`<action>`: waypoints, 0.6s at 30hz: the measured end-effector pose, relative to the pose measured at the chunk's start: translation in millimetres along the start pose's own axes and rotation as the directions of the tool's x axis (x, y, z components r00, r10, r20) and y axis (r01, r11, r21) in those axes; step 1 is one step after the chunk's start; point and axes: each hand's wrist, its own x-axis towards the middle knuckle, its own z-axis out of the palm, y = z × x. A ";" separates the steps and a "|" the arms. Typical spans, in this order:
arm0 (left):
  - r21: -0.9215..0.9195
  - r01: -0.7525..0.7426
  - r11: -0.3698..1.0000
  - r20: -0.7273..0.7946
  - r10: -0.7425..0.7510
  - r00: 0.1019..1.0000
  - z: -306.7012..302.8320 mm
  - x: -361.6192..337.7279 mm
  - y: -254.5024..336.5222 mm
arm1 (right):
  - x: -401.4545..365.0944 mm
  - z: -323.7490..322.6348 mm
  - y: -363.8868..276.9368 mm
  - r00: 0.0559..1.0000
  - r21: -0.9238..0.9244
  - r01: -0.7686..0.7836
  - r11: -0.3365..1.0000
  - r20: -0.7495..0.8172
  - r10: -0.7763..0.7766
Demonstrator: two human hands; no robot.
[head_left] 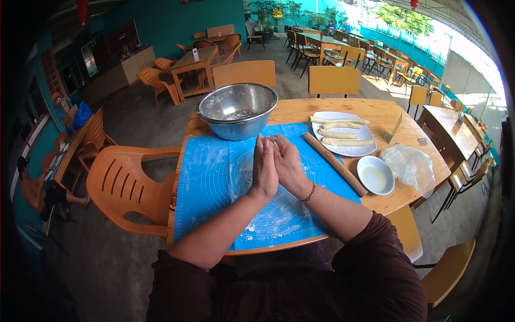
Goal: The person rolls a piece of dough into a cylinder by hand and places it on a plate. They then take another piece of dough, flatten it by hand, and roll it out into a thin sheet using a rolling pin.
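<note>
My left hand (264,170) and my right hand (290,167) are pressed palm to palm above a blue, flour-dusted pastry mat (209,185). Whatever lies between the palms is mostly hidden; a small pale bit shows near the fingertips. Just beyond my hands stands a steel mixing bowl (236,121) with floury residue inside. To the right, a wooden rolling pin (335,164) lies slanted over the mat's edge. Behind it, a white plate (366,147) carries several rolled dough strips (343,135).
Right of the rolling pin sit a small white bowl (375,176) with a little yellowish liquid and a crumpled clear plastic bag (410,166). A wooden stand (394,127) is behind them. An orange chair (131,185) touches the table's left side. A person (35,188) sits far left.
</note>
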 end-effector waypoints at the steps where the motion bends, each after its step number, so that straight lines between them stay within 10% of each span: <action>1: -0.117 0.040 0.992 0.003 -0.040 0.999 -0.7 -0.6 1.9 | -0.3 -1.9 -4.5 0.996 -0.029 -0.081 0.996 0.039 0.082; 8: -0.556 0.183 0.811 0.069 -0.175 0.982 8.5 -6.0 13.5 | 3.8 -1.7 -7.8 0.982 -0.003 -0.169 0.986 0.089 0.168; 10: -0.553 0.158 0.818 0.004 -0.187 0.982 10.9 -6.1 12.8 | -2.1 2.3 -7.6 0.933 -0.226 0.315 0.922 -0.106 -0.345; 18: -0.609 0.390 0.690 0.057 -0.453 0.890 -20.4 17.4 20.2 | -18.6 -7.2 -15.0 0.952 -0.146 0.241 0.959 0.229 -0.204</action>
